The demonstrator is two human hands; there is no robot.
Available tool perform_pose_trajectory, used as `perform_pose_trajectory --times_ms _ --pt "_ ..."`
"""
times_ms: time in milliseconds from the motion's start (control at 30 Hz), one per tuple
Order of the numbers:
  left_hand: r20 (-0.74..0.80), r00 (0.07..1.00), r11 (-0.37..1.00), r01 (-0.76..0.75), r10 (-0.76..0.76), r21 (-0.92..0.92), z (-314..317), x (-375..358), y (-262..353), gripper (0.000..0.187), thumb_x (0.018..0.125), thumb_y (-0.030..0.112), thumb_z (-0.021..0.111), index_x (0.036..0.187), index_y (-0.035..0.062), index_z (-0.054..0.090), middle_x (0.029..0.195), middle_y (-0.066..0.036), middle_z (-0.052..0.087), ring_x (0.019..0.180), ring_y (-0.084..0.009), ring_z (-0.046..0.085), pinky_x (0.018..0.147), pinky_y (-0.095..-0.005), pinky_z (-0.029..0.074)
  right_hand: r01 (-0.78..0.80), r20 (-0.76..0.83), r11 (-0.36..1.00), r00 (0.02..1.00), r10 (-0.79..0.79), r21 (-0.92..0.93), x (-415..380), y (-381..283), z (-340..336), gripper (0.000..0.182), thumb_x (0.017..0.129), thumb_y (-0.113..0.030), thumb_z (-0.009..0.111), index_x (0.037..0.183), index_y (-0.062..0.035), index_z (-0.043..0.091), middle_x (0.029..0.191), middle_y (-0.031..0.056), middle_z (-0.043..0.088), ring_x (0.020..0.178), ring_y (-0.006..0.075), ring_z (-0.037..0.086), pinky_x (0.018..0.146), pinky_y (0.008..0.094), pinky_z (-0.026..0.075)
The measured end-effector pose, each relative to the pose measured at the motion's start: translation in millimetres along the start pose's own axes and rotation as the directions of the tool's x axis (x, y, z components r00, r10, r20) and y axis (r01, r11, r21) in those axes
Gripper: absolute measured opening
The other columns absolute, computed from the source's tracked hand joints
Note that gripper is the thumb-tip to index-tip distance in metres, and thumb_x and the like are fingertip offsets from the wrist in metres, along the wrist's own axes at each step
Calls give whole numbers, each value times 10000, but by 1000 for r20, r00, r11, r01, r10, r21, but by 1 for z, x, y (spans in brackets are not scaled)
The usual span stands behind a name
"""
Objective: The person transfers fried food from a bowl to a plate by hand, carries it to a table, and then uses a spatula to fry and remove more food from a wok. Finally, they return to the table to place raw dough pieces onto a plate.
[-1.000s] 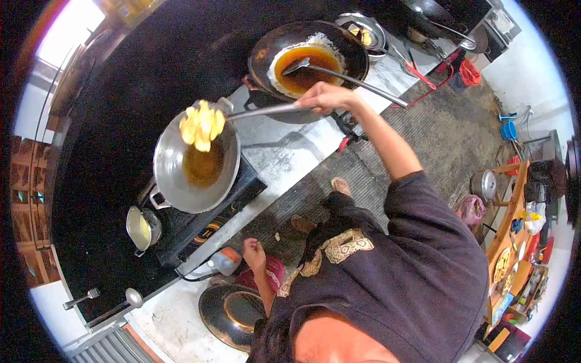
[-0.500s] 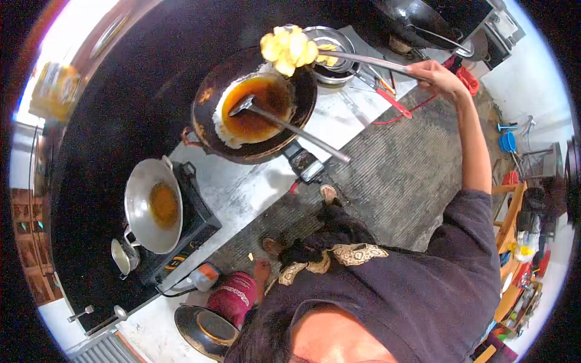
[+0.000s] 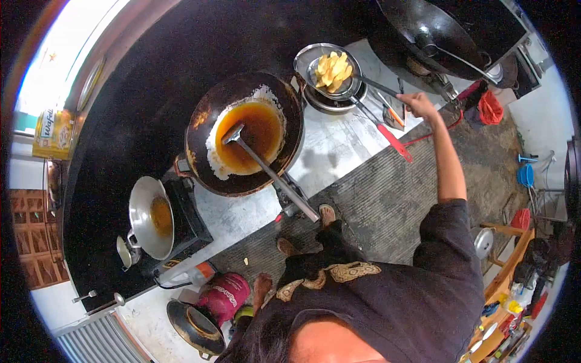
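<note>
My right hand [image 3: 419, 106] is closed round the dark handle of a long utensil [image 3: 378, 85] at the upper right. The utensil's far end lies under or among yellow fried pieces [image 3: 333, 71], which are over a round metal strainer [image 3: 307, 55]. A red-handled tool [image 3: 392, 142] extends from the strainer toward the counter edge. Below the strainer is a metal bowl [image 3: 339, 107]. Left of it, a large dark wok [image 3: 203, 100] contains brown oil [image 3: 257, 136], with a metal spatula [image 3: 275, 175] resting in it. My left hand is out of view.
A silver wok [image 3: 142, 212] with some oil stands on a stove at the left. Another dark wok [image 3: 442, 51] with a ladle is at the upper right. A pink gas cylinder [image 3: 225, 296] and a dark pan [image 3: 192, 327] are at the lower left.
My right hand has carried the utensil and yellow pieces away from the large wok's rim to the strainer. The camera view has shifted as well.
</note>
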State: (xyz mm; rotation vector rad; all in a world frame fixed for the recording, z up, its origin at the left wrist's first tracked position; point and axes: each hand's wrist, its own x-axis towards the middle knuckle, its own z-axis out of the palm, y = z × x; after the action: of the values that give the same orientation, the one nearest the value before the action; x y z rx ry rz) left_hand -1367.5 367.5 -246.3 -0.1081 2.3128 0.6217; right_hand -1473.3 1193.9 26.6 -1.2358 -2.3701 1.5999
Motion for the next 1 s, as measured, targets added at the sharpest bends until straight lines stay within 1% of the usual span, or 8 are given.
perform_pose_trajectory --times_ms 200,300,400,533,600,800,933,1000 --pt "28 996 993 83 -81 -87 1 -9 35 176 730 100 613 905 83 610 747 -72 637 682 -221 624 599 -352 488 274 -110 833 924 -367 -481 76 17 56 362 806 -356 676 1033 -76 698 704 115 653 600 233 611 571 349 472" --pt "-68 976 961 -217 208 -169 40 -1 3 147 735 72 597 880 86 615 784 -86 642 696 -226 622 616 -374 491 305 -134 649 833 -537 -697 75 2 63 317 811 -331 654 1015 -92 698 775 181 664 710 327 649 635 414 502" --pt "-70 607 604 -758 791 247 56 15 -27 136 743 96 609 876 74 619 840 -106 649 694 -224 617 614 -378 490 309 -141 560 772 -620 -769 63 -20 62 287 833 -294 623 1038 -102 682 778 183 662 725 350 645 635 436 507" --pt "34 959 960 -279 280 -35 72 17 -22 134 769 109 611 896 67 617 831 -118 638 651 -249 597 567 -378 478 245 -195 507 721 -665 -826 68 -14 68 305 859 -267 596 1131 -133 631 788 177 661 708 347 644 606 432 508" --pt "188 979 943 130 -73 -307 64 14 -15 155 770 130 622 913 70 617 800 -119 631 637 -259 594 565 -389 475 314 -193 479 637 -747 -820 89 11 76 341 867 -249 594 1201 -179 587 746 169 620 651 354 622 562 443 488" --pt "-14 979 973 -199 202 119 45 7 9 182 755 187 648 918 122 598 696 -102 594 591 -253 592 560 -388 472 399 -224 428 464 -857 -811 88 48 126 490 803 -54 556 1272 -196 544 771 138 530 721 316 546 653 438 455" --pt "41 971 924 -238 237 299 52 19 9 140 761 151 612 885 103 572 752 -115 606 678 -327 599 608 -421 468 390 -241 484 528 -814 -783 88 75 159 569 764 24 536 1292 -187 527 823 109 526 789 297 522 702 423 440" --pt "10 948 899 -297 317 -321 64 34 -13 121 761 148 595 866 90 582 775 -140 607 706 -346 596 626 -434 463 398 -249 496 528 -812 -772 103 95 171 628 715 40 559 1308 -163 512 880 117 567 813 305 542 730 421 451"
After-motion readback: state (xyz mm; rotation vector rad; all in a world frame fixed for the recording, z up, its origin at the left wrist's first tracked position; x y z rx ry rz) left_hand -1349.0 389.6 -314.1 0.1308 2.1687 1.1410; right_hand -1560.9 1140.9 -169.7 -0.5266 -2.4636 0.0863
